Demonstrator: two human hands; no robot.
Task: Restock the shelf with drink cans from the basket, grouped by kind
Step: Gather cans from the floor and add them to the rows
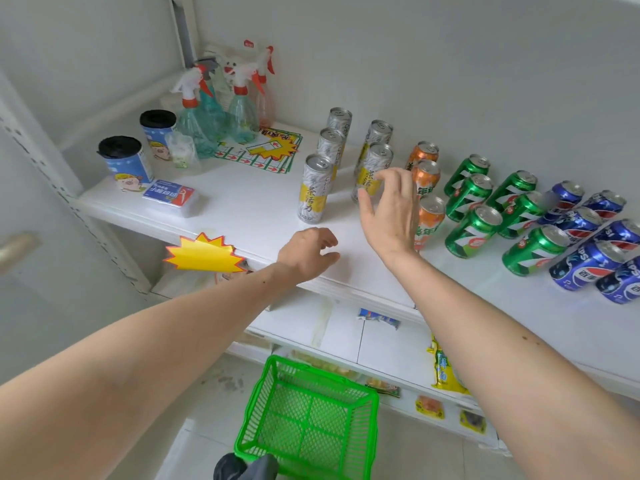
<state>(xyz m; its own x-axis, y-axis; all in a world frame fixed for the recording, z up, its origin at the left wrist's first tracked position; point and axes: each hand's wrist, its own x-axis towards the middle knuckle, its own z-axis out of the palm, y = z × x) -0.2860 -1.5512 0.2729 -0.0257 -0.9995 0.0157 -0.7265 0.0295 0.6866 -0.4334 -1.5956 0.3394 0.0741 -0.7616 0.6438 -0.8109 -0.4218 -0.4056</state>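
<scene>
Just beyond the right hand [389, 206], fingers spread and straight, holding nothing, stands a tall silver-and-yellow can [372, 171]; fingertips sit right at its side, contact unclear. Four more silver-yellow cans [314, 188] stand upright to the left of that hand, on the white shelf [242, 202]. Touching distance to the hand's right: three orange cans [427, 220] in a row, partly hidden by the palm. Further right, green cans [472, 233], then blue cans [585, 265], all grouped by kind, well apart from the hand. Left hand [308, 254] hovers at the shelf's front edge, below-left of the right hand, fingers loosely curled, gripping nothing. Directly beneath both arms, on the floor, a green basket [308, 410], no cans visible inside. Far left of both hands: spray bottles [207, 112], two black-lidded tubs [126, 161], a yellow starburst tag [204, 254] at the shelf edge.
</scene>
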